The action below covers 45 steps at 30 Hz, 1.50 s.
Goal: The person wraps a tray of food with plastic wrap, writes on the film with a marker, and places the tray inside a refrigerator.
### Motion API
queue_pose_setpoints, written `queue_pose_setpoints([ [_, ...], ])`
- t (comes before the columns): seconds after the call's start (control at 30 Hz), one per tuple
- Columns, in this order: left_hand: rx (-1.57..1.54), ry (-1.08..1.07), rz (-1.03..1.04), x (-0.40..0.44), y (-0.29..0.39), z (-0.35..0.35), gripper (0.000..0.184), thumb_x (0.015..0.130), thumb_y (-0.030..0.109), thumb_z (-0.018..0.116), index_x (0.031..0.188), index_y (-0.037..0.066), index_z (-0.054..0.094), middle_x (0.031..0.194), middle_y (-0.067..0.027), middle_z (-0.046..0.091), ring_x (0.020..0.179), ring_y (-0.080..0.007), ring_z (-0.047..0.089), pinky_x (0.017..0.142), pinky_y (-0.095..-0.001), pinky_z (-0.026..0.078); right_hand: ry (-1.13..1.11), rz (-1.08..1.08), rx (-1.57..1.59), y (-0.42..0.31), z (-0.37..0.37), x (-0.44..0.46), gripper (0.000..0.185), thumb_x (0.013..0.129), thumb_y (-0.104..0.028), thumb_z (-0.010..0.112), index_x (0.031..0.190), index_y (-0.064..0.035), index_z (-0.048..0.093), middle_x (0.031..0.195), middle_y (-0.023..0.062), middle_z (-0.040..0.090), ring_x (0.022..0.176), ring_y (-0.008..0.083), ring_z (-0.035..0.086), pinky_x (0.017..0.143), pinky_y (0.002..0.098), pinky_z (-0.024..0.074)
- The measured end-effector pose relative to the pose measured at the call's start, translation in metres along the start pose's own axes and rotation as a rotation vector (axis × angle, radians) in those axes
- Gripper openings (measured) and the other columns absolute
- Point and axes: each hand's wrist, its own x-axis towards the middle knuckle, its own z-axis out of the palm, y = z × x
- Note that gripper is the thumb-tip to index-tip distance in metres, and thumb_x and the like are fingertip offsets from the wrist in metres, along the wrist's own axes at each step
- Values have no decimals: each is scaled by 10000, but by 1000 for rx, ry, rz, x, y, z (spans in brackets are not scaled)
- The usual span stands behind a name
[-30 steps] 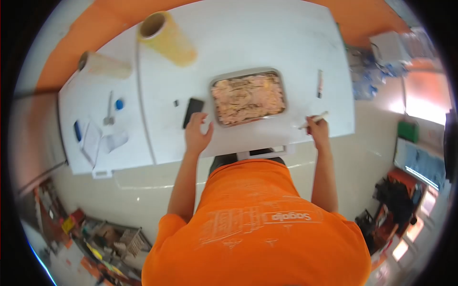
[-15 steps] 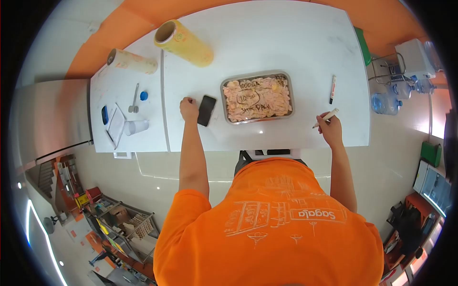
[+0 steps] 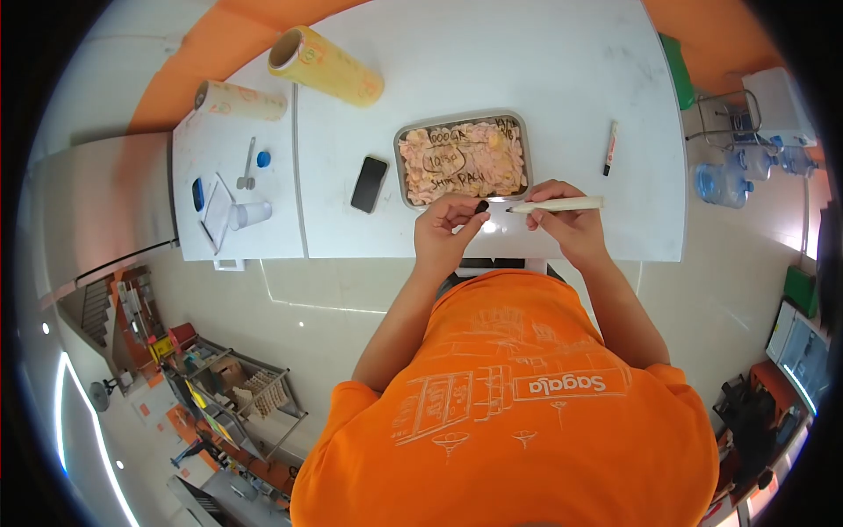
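Note:
In front of my body, my left hand (image 3: 446,230) pinches a small black marker cap (image 3: 481,207) between thumb and fingers. My right hand (image 3: 572,232) grips a white marker (image 3: 571,204), its bare dark tip pointing left at the cap with a small gap between them. Just beyond both hands is a metal tray (image 3: 398,158) of pinkish, chunky food (image 3: 461,160). Black handwriting runs across the tray's top, seemingly on clear film. A black phone (image 3: 370,184) lies left of the tray, and another marker (image 3: 610,147) lies to its right.
Two large film rolls, one yellow (image 3: 329,70) and one pale (image 3: 241,100), lie at the table's back left. A plastic cup (image 3: 251,214), a blue cap (image 3: 263,159) and a clipboard (image 3: 217,215) are on the left table. Water bottles (image 3: 722,184) stand on the floor at right.
My left hand has moved right from beside the phone and now holds the black cap. My right hand has brought the marker left, near the tray's front edge.

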Motion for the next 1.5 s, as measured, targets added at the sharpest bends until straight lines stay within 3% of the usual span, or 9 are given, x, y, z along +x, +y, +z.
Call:
queue_pose_setpoints([
  [0.47,213,-123,206,-13,23,21,269,884,-136,705,1132,-45,654,1119,-114,660,1004,-153,684,844,-267,579,-104,17,-123,1,3,-5,158,953,42,666,1102,43,614,1014,104,656,876,161,690,759,304,584],
  [0.8,-111,-217,-79,-29,-10,15,190,945,-76,680,1133,-58,653,1072,-114,686,948,-180,711,851,-297,587,-175,41,-157,22,-5,-22,155,990,-3,654,1136,14,606,1106,102,638,965,169,688,822,298,583],
  [0.97,-81,-270,-145,-17,-38,11,250,946,-66,682,1193,-45,656,1133,-127,697,984,-174,703,879,-294,575,-84,195,-266,26,-27,-2,113,975,-28,643,1049,58,633,951,124,671,811,186,700,709,308,595],
  [1.07,117,-100,-178,-6,-54,-8,321,954,-48,678,1274,-37,643,1159,-126,703,990,-162,697,886,-294,567,265,410,-604,66,-77,23,194,876,-109,687,900,83,674,764,135,707,637,204,702,609,343,602],
  [1.17,217,129,-196,3,-96,-60,278,1059,169,584,1232,-23,685,1040,-81,751,870,-155,710,753,-269,555,316,549,-955,86,-127,37,260,842,-171,725,818,86,691,718,164,714,597,213,707,576,351,594],
  [1.27,283,247,-186,14,-118,-103,342,1085,233,523,1213,-33,695,1013,-94,771,796,-160,720,703,-275,551,347,507,-918,106,-165,54,375,838,-234,769,808,130,679,719,214,717,549,240,717,488,377,584],
  [1.37,264,389,-166,13,-115,-124,336,1079,221,526,1175,-37,718,970,-100,779,758,-145,722,668,-284,546,346,570,-1313,71,-143,60,426,859,-315,770,873,103,691,724,194,714,539,244,701,514,378,575],
  [1.47,391,498,-115,18,-114,-136,341,1063,216,542,1113,-59,735,938,-133,782,773,-168,744,674,-313,555,428,12,-1488,101,-152,76,467,901,-402,736,941,61,693,808,195,725,653,302,716,623,416,574],
  [1.5,448,515,-88,22,-118,-142,343,1055,216,551,1094,-71,735,937,-150,781,780,-186,749,681,-322,557,379,111,-1364,105,-144,83,459,917,-407,713,956,49,691,840,197,725,713,323,713,670,426,567],
])
